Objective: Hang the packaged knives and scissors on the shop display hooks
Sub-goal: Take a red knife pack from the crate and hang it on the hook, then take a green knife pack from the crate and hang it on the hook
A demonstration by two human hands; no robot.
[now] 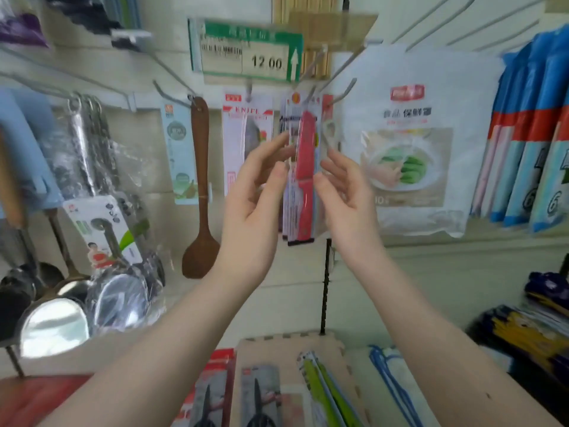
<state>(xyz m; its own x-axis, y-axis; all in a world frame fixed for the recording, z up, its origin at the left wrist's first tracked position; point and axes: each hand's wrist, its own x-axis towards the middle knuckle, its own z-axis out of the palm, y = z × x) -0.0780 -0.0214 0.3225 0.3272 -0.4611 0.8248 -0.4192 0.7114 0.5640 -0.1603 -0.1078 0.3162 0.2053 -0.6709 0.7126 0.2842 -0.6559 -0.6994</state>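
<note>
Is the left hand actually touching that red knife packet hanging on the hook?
Cannot tell. In the head view, the left hand has its fingertips at the edge of the red knife packet, but motion blur hides whether they meet.

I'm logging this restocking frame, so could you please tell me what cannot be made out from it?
- Head view: whether the red knife pack is already on its hook; overlapping packs hide the hole.
- Whether the left hand or right hand grips it; motion blur.
- Small print on the price tag; blurred.
- The scissors packs; cut off by the bottom edge.
</note>
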